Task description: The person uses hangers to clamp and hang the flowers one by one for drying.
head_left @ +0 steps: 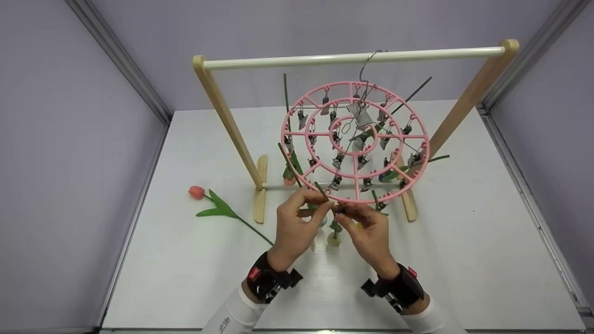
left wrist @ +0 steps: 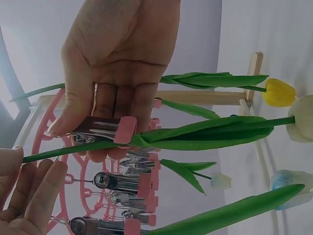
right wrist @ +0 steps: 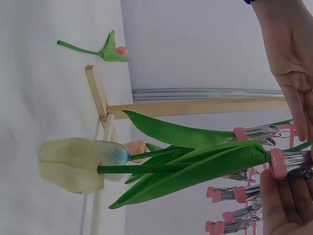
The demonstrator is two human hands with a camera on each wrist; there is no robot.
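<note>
**A white tulip going onto the front clip of the drying ring**

Both hands meet at the lower rim of the pink drying ring point(head_left: 355, 144), just below the middle of the head view; the ring hangs by its hook from the white rail of the wooden stand point(head_left: 218, 99). In the left wrist view, the left hand point(left wrist: 115, 63) has thumb and fingers pinched round a pink-tipped metal clip point(left wrist: 105, 131), and the green stem point(left wrist: 78, 151) runs through its tip; the right hand point(head_left: 369, 234) has its fingers closed on the stem end at the lower left of that same view. The white tulip point(right wrist: 73, 164) on this stem hangs head down under the ring, at the left of the right wrist view, with its long leaves beside it.

As far as can be judged, most of the work is done; several tulips already hang from other clips, among them a yellow one point(left wrist: 279, 93) at the upper right of the left wrist view; whether the clip has bitten fully on this stem cannot be told. One pink tulip point(head_left: 197, 192) lies on the white table point(head_left: 464, 260) at the left of the head view, not yet hung.
</note>
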